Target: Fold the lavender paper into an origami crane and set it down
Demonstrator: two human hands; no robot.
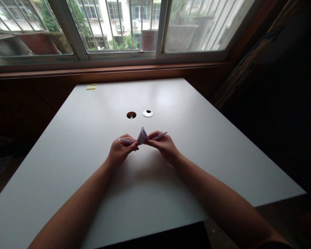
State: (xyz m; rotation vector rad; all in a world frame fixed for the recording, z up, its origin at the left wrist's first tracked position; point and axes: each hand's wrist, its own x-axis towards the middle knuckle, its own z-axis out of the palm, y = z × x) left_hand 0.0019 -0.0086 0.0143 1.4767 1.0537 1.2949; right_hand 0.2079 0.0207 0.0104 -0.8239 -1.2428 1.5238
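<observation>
Folded paper pinched between two hands

The folded paper [142, 135] sits between the fingertips of both hands, its pointed middle standing up and a narrow end reaching out past the fingers on either side. The left hand [120, 149] grips the paper's left part, thumb nearest the wearer; the right hand [164, 147] grips the right part in mirror fashion. This paired pinch probably lets the two sides be steadied evenly, with the peak left uncovered between the thumbs. The hands seem raised a little over the white desk [217, 155], perhaps to give the fingers room underneath, though contact is hard to judge. Beyond the hands lie a round hole [131, 115] and, just right of it, a metal ring [147, 113], likely its cover set aside. Yellow paper slips [91, 86] rest farther off, beyond the left hand
</observation>
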